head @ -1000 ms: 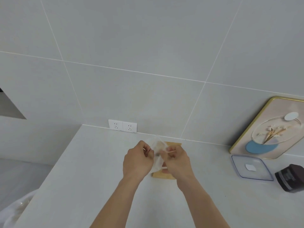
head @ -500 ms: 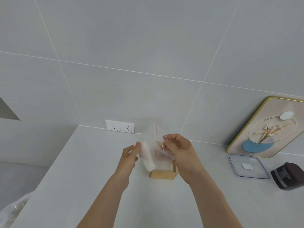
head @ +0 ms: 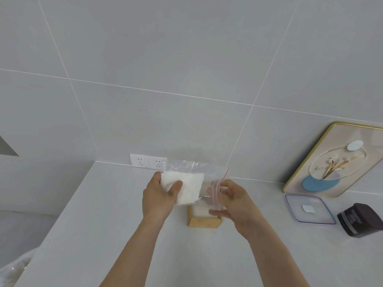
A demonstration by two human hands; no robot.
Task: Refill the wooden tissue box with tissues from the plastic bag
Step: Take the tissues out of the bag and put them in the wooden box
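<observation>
A small wooden tissue box [head: 204, 221] stands on the grey counter [head: 103, 235] with white tissue showing inside its open top. Above it I hold a clear plastic bag [head: 205, 175] with a red zip line. My left hand [head: 158, 195] pinches the bag's closed end together with the stack of white tissues [head: 186, 188] inside it. My right hand [head: 233, 200] grips the bag's mouth by the red zip, just above the box's right side. The bag is stretched level between both hands.
A double wall socket [head: 148, 161] sits behind the bag. To the right lie a clear plastic lid [head: 308, 209] and a dark jar [head: 361, 221]; a gold-framed picture [head: 339, 160] leans on the tiled wall. Crumpled plastic [head: 14, 270] shows past the counter's left edge.
The bag has gone from a bunched, upright shape to spread out sideways. My left hand took hold of the tissue end and moved left; my right hand shifted to the zip mouth.
</observation>
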